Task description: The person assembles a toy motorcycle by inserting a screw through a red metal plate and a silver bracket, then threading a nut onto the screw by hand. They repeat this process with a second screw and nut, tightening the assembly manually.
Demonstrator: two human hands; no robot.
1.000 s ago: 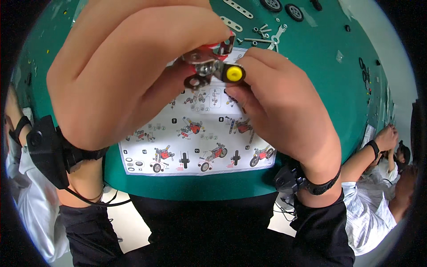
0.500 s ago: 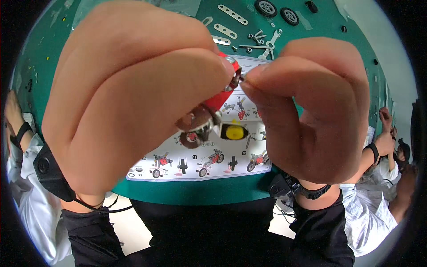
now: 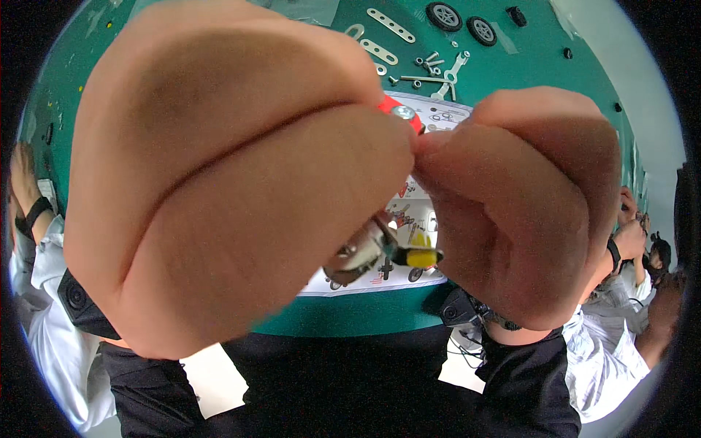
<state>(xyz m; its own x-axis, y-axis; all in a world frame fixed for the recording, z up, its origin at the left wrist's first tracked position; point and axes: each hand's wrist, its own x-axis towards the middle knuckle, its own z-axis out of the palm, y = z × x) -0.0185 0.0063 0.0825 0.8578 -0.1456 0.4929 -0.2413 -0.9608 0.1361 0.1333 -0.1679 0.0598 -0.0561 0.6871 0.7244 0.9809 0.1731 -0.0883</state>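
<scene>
Close before me, my left hand (image 3: 241, 175) is closed around a partly built model motorcycle (image 3: 363, 250). Its red piece with a silver screw head shows past the fingertips, and a shiny metal part with a black-and-yellow piece (image 3: 421, 257) sticks out below. The rest of the model is covered by my fingers. My right hand (image 3: 526, 212) is closed in a pinch, its thumb and fingertip meeting at the end of the red piece. Whatever lies between those fingertips is hidden. Beneath both hands lies a printed instruction sheet (image 3: 343, 283) with pictures of the model.
On the green table (image 3: 321, 315), beyond my hands, are perforated metal strips (image 3: 391, 25), two black wheels (image 3: 444, 16), a small wrench (image 3: 454, 73), a hex key and loose screws and nuts (image 3: 431, 64). Other people's arms show at the left (image 3: 33, 201) and right (image 3: 626, 241).
My left hand has moved right and closer to view, tilting the model and covering more of it. My right fingers, pinching a small metal piece before, now press against the model's end.
</scene>
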